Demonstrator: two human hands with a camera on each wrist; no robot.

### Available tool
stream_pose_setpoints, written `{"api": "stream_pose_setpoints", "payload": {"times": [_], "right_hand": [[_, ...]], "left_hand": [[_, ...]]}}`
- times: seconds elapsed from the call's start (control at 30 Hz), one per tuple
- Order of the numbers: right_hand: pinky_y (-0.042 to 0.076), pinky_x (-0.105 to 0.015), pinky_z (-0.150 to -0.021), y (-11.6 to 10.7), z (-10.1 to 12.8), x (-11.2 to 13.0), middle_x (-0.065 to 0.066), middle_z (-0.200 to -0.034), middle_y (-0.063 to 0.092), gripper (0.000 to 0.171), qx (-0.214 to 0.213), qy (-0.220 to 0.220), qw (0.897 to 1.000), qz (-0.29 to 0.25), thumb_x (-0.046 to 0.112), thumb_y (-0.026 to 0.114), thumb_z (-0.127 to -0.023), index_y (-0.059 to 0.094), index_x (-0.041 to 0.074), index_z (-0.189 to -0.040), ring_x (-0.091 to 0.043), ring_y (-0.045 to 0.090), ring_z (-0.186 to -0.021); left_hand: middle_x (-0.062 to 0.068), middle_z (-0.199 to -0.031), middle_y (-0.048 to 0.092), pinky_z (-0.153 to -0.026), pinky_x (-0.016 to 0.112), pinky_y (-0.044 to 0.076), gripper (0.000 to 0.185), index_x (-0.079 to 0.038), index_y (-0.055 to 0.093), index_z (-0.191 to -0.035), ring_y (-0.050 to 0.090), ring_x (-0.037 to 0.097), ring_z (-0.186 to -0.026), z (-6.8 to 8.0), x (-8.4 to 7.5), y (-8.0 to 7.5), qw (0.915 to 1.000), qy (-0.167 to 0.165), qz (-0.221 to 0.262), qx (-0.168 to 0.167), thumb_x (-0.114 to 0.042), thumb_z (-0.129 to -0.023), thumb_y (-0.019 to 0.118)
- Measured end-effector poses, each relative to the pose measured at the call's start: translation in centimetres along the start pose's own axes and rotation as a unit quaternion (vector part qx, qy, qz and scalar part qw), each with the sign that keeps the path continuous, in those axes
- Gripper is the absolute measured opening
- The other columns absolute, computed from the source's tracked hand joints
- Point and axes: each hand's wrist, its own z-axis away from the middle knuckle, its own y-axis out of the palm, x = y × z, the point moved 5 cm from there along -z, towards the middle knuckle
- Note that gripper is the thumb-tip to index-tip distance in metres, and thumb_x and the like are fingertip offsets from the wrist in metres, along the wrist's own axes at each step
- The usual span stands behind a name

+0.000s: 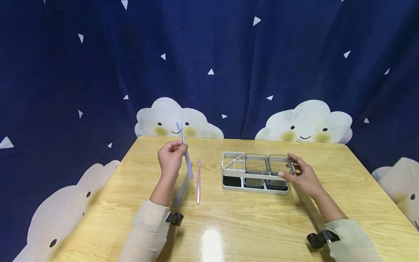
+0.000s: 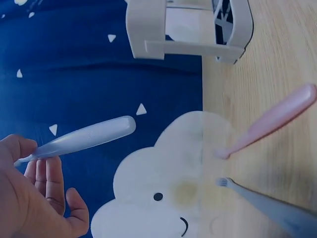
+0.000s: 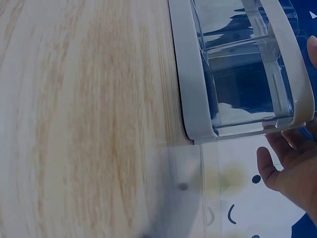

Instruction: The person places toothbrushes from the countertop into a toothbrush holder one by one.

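The purple toothbrush (image 1: 188, 163) has a slim, smooth handle that widens toward its butt end and a small head with pale bristles. It is in my left hand (image 1: 171, 156), pinched between thumb and fingers at the narrow part. The head stands above the grip; the handle slants down and to the right of the hand, raised over the table (image 1: 255, 218). The left forearm extends forward, with the hand above the wrist.

The white holder (image 1: 233, 173) is located to the right of my left hand and directly left of my right hand (image 1: 306, 178). It has an open frame, a divided section at its left end and two clear cups (image 1: 254, 182) side by side. My right hand grips its right end: the thumb is at the front rail, the index finger at the rear corner. The right forearm angles forward and to the left.

The pink toothbrush (image 1: 198, 182) lies below and to the right of my left hand. The gray toothbrush (image 1: 182, 192) lies between it and my left forearm. Beyond both hands hangs a blue curtain (image 1: 209, 43) printed with clouds and triangles.
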Motion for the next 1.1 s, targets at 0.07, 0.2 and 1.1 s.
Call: {"api": "stream_pose_setpoints", "payload": {"times": [0.07, 0.2, 1.1], "right_hand": [[0.039, -0.055, -0.087, -0.1, 0.0, 0.0, -0.027, -0.136, 0.037, 0.080, -0.003, -0.002, 1.000, 0.003, 0.025, 0.071, -0.084, 0.025, 0.005, -0.146, -0.045, 0.040, -0.118], [0.039, -0.054, -0.086, -0.1, -0.1, 0.0, -0.026, -0.136, 0.037, 0.080, -0.005, -0.001, 1.000, 0.004, 0.025, 0.071, -0.084, 0.025, 0.007, -0.146, -0.043, 0.040, -0.117], [0.043, -0.048, -0.083, 0.1, 0.1, -0.2, -0.026, -0.137, 0.036, 0.080, -0.009, 0.000, 1.000, 0.014, 0.026, 0.070, -0.084, 0.024, 0.008, -0.147, -0.043, 0.041, -0.117]], "left_hand": [[0.004, -0.069, 0.059, -0.056, 0.022, 0.047, 0.012, 0.003, 0.069, -0.086, 0.059, 0.013, -0.058, 0.1, -0.4, 0.5, 0.9999, 0.003, 0.004, 0.012, -0.001, -0.075, 0.070], [0.004, -0.068, 0.060, -0.060, 0.024, 0.049, 0.011, 0.002, 0.068, -0.086, 0.059, 0.012, -0.057, 0.2, -1.0, 1.3, 0.9996, 0.011, 0.017, 0.021, -0.001, -0.075, 0.071], [0.004, -0.069, 0.061, -0.055, 0.020, 0.045, 0.016, 0.003, 0.064, -0.093, 0.057, 0.012, -0.058, 1.6, -3.8, 6.9, 0.9914, 0.083, 0.082, 0.060, 0.000, -0.078, 0.069]]}}
